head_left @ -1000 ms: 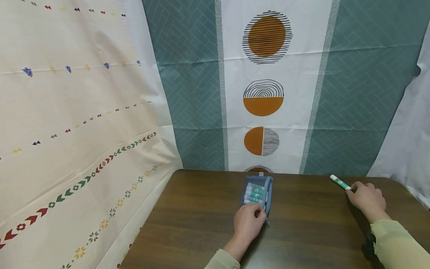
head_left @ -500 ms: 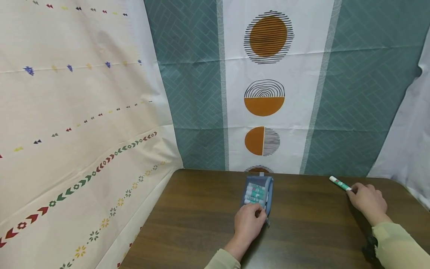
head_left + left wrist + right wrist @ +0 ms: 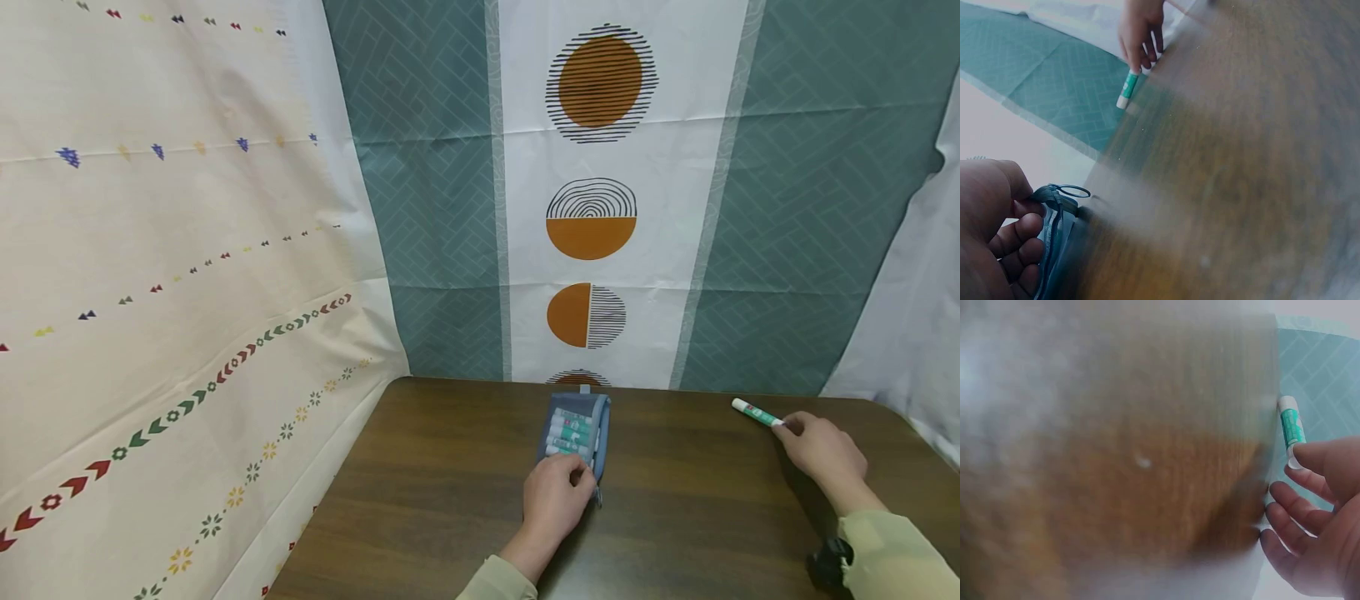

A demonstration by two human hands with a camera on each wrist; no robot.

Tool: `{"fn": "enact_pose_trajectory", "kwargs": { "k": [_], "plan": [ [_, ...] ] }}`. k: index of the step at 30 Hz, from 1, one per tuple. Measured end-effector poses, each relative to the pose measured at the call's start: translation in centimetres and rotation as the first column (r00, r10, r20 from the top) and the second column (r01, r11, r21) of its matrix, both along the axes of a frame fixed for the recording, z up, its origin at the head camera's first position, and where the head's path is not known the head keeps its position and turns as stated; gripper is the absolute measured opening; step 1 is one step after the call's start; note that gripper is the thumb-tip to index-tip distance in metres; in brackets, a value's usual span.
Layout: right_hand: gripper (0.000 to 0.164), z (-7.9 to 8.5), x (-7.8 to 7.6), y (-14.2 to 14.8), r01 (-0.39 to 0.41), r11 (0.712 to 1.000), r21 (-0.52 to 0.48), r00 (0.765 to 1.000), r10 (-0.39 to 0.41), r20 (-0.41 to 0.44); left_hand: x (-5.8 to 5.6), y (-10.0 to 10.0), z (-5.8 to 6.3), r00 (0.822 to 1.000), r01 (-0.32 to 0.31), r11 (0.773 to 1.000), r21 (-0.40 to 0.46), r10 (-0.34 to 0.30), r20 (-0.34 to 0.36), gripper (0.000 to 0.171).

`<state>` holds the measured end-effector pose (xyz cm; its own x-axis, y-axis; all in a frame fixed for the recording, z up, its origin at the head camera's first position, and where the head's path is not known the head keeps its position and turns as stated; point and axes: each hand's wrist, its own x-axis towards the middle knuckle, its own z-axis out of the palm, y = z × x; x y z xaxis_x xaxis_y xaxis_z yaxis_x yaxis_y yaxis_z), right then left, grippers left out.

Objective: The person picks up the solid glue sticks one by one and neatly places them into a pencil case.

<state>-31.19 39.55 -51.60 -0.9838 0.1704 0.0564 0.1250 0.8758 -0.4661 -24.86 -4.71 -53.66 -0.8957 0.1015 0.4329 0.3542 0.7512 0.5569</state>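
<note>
A small blue-grey zip pouch (image 3: 602, 425) with a see-through top lies on the table, and several green-and-white glue sticks (image 3: 572, 429) show inside it. My left hand (image 3: 555, 500) pinches the pouch's near end between thumb and fingers, beside the zipper. In the left wrist view, a ring-shaped loop (image 3: 1074, 190) sticks out past that thumb. Off to the right, my right hand (image 3: 823, 450) holds a single glue stick (image 3: 756, 412) by one end, between thumb and index finger. Its white-capped end points away to the left. The right hand's other fingers are loosely bent in the right wrist view.
The dark wooden table (image 3: 420, 500) ends at a back edge just behind the pouch and the held glue stick. A green and white patterned cloth (image 3: 585, 167) hangs behind it, with a cream cloth (image 3: 187, 250) along the left.
The right hand has drawn the glue stick slightly nearer, its far end swinging a little left and lying flatter in view. The left hand and the pouch have stayed in place.
</note>
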Motion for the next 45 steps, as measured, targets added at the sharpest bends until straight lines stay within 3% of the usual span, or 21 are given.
{"fn": "enact_pose_trajectory", "kwargs": {
  "k": [11,31,45],
  "plan": [
    [0.057,0.3,1.4,-1.1,0.005,0.999,-0.035,1.0,-0.006,-0.022,0.0,0.0,0.0,1.0,0.01,1.0,-0.001,-0.01,-0.001,0.023],
    [0.062,0.5,2.5,-3.4,0.021,0.993,-0.117,0.996,-0.03,-0.082,-0.1,0.0,-0.1,1.0,0.01,1.0,0.001,-0.01,-0.001,0.023],
    [0.06,1.0,3.2,-6.2,-0.067,0.984,-0.166,0.991,0.047,-0.124,0.0,0.1,0.0,1.0,0.004,1.0,0.004,-0.004,0.009,0.023]
  ]
}}
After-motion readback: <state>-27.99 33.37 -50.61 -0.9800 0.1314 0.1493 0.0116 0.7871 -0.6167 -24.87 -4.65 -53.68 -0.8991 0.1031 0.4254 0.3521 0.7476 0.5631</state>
